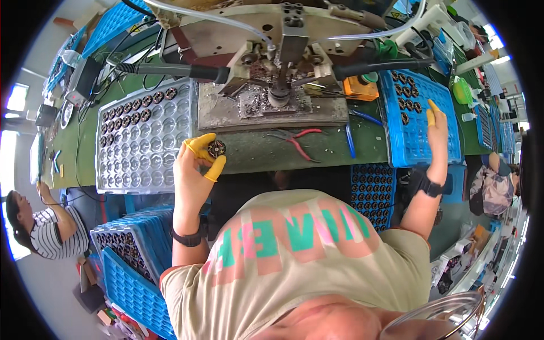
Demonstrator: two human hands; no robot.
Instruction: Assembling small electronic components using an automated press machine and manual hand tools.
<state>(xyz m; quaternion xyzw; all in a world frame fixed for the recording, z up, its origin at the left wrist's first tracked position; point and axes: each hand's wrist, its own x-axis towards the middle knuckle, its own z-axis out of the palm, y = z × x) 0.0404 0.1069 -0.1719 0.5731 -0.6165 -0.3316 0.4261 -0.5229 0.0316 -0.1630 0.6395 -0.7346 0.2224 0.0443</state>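
My left hand (194,167), with yellow covers on thumb and fingers, is closed on a small round motor core (216,148). The core is dark with a slotted face and is pinched near the front right corner of a clear plastic tray (182,122). That tray holds several similar cores in its far left cups. My right hand (437,133), also with yellow finger covers, hovers over the right part of a blue tray (422,144). Its fingers reach forward, apart, with nothing seen between them. Several cores sit in that tray's far left part.
A metal press fixture (279,93) with debris on its base stands at the far middle. Red-handled pliers (297,141), blue tweezers (350,141) and an orange box (361,89) lie near it. Stacked blue trays (139,289) stand low left. Another person (54,229) sits at left.
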